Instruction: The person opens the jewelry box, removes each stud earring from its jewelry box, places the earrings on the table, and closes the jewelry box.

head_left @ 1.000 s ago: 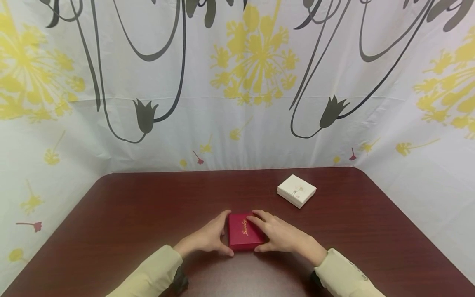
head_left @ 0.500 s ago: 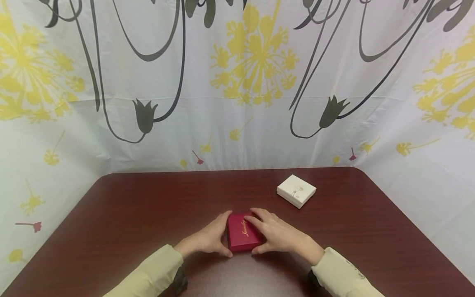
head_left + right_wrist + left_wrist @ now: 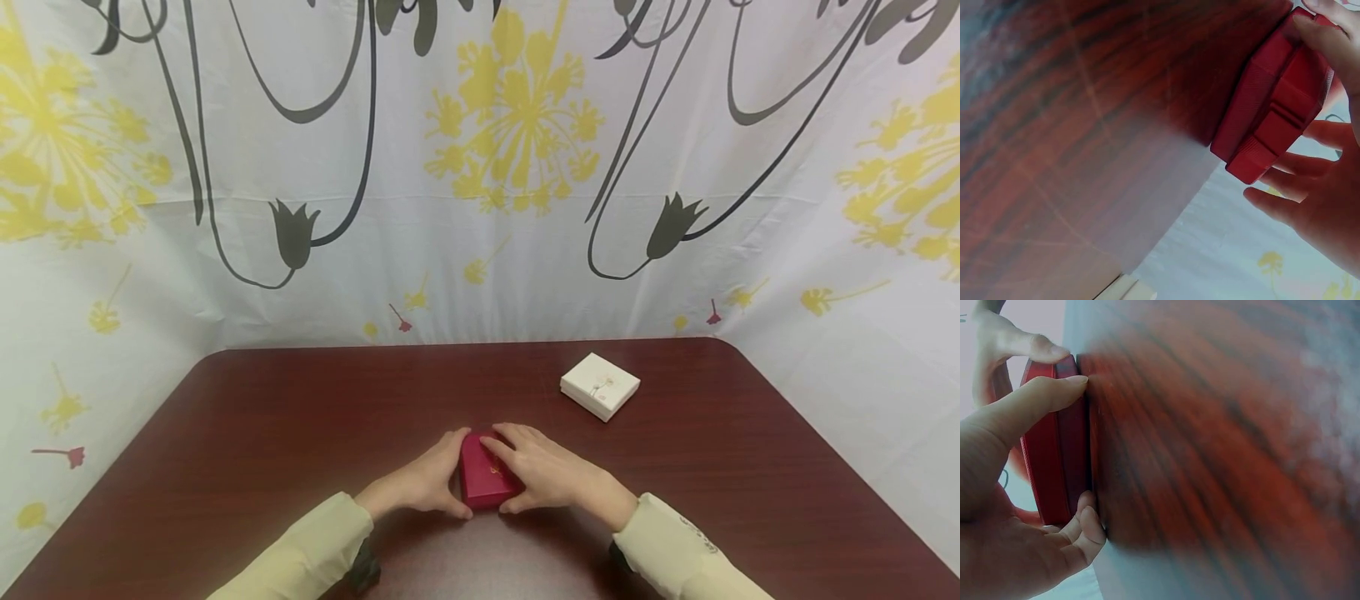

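Red box (image 3: 480, 482), squarish, fine-grained, is clasped by left hand (image 3: 422, 481) and right hand (image 3: 546, 472).

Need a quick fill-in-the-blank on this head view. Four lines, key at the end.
1. The number of boxes in view is ____.
2. Between the left grip and the right grip is the ____ box.
3. The white box lies ____ from both grips than the other box does.
4. The big dandelion-like bursts printed on the backdrop are coloured ____.

Missing words: two; red; farther; yellow.
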`<state>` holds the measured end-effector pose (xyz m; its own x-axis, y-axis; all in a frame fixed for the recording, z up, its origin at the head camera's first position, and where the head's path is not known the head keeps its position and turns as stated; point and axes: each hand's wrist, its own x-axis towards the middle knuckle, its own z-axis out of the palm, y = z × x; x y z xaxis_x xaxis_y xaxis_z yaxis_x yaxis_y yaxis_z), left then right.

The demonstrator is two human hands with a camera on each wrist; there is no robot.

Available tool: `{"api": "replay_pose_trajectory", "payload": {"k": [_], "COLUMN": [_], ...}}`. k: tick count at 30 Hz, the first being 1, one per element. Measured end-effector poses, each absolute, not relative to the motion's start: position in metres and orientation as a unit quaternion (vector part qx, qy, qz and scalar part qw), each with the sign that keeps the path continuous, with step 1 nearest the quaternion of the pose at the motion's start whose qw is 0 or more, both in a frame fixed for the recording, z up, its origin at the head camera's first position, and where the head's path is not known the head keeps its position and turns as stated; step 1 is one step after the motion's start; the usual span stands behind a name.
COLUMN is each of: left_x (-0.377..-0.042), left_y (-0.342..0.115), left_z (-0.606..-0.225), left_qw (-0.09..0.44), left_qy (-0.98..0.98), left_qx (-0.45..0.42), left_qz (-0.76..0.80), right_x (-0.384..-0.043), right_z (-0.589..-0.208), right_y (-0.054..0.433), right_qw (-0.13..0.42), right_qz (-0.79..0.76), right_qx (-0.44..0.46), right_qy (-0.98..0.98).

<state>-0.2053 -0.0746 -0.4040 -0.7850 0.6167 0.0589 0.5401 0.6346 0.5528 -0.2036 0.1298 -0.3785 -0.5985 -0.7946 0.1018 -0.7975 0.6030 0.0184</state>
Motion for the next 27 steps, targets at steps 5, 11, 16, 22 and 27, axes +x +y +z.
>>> {"api": "replay_pose_trajectory", "payload": {"k": [5, 11, 16, 22, 27], "left_x": [-0.2062, -0.2061, -0.2064, -0.2071, -0.2073], "left_y": [-0.075, -0.0755, -0.075, -0.0741, -0.0738], "left_z": [-0.4041, -0.4041, -0.4036, -0.4034, -0.4029], "left_qw": [0.076, 0.087, 0.085, 0.081, 0.081], "left_qy": [0.901, 0.906, 0.909, 0.91, 0.91], "left_qx": [0.322, 0.32, 0.319, 0.319, 0.321], "left_qz": [0.279, 0.262, 0.254, 0.251, 0.252], "right_x": [-0.2038, -0.2055, -0.2054, -0.2051, -0.2054], "right_z": [-0.3789, -0.3806, -0.3802, -0.3795, -0.3799], "right_y": [0.1275, 0.1256, 0.1238, 0.1218, 0.121], "right_qw": [0.053, 0.079, 0.091, 0.096, 0.104], "right_qz": [0.016, 0.003, -0.01, -0.027, -0.035], "right_qx": [0.441, 0.448, 0.449, 0.447, 0.45], "right_qy": [-0.896, -0.891, -0.889, -0.889, -0.886]}}
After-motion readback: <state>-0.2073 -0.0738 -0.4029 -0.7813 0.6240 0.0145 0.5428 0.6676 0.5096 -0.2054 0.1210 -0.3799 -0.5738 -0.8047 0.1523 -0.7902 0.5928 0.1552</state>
